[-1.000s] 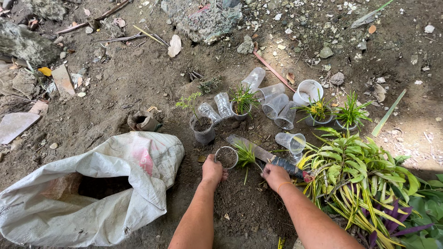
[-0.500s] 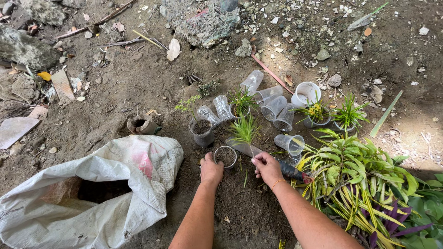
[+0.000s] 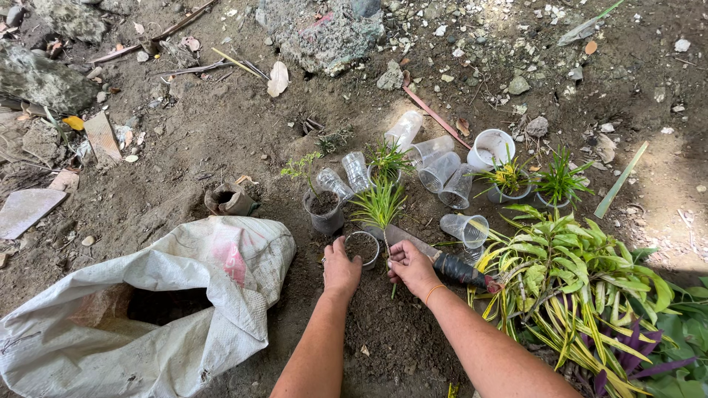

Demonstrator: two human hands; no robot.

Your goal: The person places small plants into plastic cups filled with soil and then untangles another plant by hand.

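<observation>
A soil-filled cup (image 3: 362,247) is set on bare ground and serves as landmark. The left hand (image 3: 340,269) is laid against its left wall, fingers curled loosely round it. A seedling (image 3: 379,207) is held upright at the cup's right rim; its stem is pinched in the closed grip of the right hand (image 3: 410,267). A knife (image 3: 441,259) lies just right of the cup. A white sack (image 3: 147,317) lies left of it. Further cups (image 3: 442,171) are scattered behind it.

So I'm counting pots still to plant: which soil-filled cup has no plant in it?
The cup between the hands: bare soil. The other soil cup, behind it, has a sprig.
</observation>
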